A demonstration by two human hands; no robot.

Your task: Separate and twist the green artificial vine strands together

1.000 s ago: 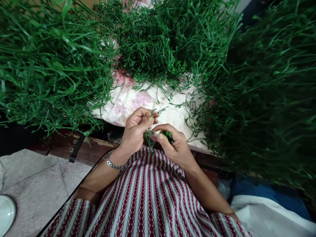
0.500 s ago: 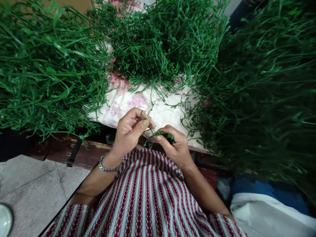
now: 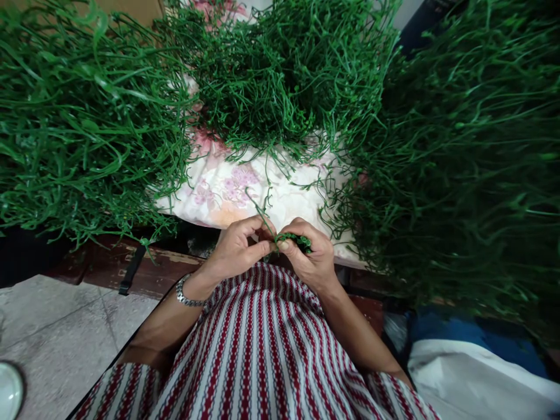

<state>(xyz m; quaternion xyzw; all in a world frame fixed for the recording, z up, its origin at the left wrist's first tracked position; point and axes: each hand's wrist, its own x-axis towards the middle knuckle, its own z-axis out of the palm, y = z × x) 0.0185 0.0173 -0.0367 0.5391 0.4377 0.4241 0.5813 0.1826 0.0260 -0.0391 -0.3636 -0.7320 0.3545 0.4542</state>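
Note:
My right hand (image 3: pixel 311 252) is closed around a small green bundle (image 3: pixel 297 239), whose dark green loops show between thumb and fingers. My left hand (image 3: pixel 240 245) pinches at a thin green stem (image 3: pixel 262 214) where it meets the bundle; the stem's free end points up and left. The fingertips of both hands are close together just above my striped garment. Under and beyond them lies a white cloth (image 3: pixel 280 201) with pink and purple flowers.
Tangled green stems lie in a left pile (image 3: pixel 87 128), a middle pile (image 3: pixel 293 76) and a right pile (image 3: pixel 459 163). A dark red wooden edge (image 3: pixel 161 271) runs under the cloth. White fabric (image 3: pixel 476 373) is at lower right, a round pale object (image 3: pixel 9 389) at lower left.
My left hand has moved down and turned flatter, its fingertips closer to the bundle. The thin stem now leans up and left. My right hand has hardly moved.

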